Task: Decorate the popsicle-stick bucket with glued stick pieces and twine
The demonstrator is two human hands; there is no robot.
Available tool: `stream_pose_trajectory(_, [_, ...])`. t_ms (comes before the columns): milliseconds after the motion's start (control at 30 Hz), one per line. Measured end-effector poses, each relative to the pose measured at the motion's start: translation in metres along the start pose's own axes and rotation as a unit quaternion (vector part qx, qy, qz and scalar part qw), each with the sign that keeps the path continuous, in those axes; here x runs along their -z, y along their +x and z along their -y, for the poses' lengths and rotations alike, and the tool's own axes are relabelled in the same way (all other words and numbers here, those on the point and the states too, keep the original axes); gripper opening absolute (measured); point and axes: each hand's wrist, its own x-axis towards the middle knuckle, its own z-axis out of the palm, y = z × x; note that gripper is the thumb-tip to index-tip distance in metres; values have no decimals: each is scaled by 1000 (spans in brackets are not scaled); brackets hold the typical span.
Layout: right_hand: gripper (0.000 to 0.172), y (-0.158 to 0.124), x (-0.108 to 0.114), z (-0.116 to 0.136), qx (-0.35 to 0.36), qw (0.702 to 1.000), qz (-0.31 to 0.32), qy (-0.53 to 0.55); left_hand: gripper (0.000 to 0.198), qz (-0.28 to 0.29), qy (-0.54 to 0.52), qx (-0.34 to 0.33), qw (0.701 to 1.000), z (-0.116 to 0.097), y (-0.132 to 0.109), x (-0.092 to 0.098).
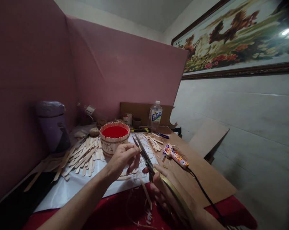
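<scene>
In my right hand [167, 187] is a pair of scissors [146, 159], gold-handled with dark blades pointing up and away, slightly apart. My left hand [126, 156] is closed in a pinch right beside the blades; what lies between its fingertips is too small to make out. Just beyond the left hand stands a round basket [108, 145] faced with wooden sticks, with a red inside and twine around it. A heap of flat wooden craft sticks [84, 156] spreads left of the basket. One loose stick [146, 193] lies below the hands, over the red cloth.
A flower-patterned glue gun [175, 156] with a black cord lies on the brown board [201, 179] at right. Further back are a plastic bottle [155, 115], a yellow-black utility knife [140, 130], a blue pen-like tool [163, 135] and more sticks [154, 142]. A purple container [53, 127] stands left.
</scene>
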Motion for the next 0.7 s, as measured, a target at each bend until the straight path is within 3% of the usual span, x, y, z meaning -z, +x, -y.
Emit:
stream_pose_trajectory(200, [67,1,-1,-1,-39,998,20,40,28,6,6,1,1000,0,1,1])
stream_pose_trajectory(400, [63,2,-6,-14,-35,995,-3,88,27,12,1,5,1000,4,2,1])
stream_pose_trajectory(567, [63,7,7,-16,-40,993,-14,110,26,8,-5,10,1000,3,2,3])
stream_pose_trajectory(700, [45,8,15,-6,-29,996,-22,78,23,-13,50,37,998,1,4,9])
